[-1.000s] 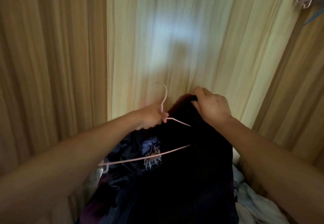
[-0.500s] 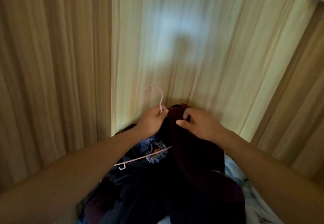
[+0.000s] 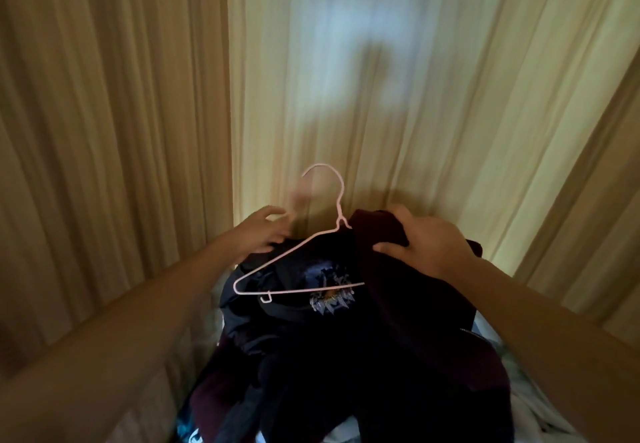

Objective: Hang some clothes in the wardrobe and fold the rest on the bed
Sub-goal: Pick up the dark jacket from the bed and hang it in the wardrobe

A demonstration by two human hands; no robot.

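Centrally, a pink wire hanger (image 3: 304,255) stands with its hook up and its right shoulder tucked under a dark maroon garment (image 3: 408,304); the left shoulder and the bottom bar lie bare across a dark navy garment (image 3: 284,286) that carries a pale printed emblem (image 3: 332,292). Both garments top a dark heap of clothes (image 3: 311,373) at about six o'clock from the hanger.

At three o'clock from the hook, the right hand (image 3: 426,248) has its thumb and fingers clamped on a fold of the maroon garment near its top edge. At nine o'clock, the left hand (image 3: 263,231) rests on the navy cloth beside the hanger's left shoulder, fingers curled and slightly blurred; whether they pinch the cloth I cannot tell.

Pale bedding (image 3: 540,404) shows at five o'clock beneath the heap. Beige pleated curtains (image 3: 398,78) fill the view from nine through twelve to three o'clock, with a bluish patch of light high up.
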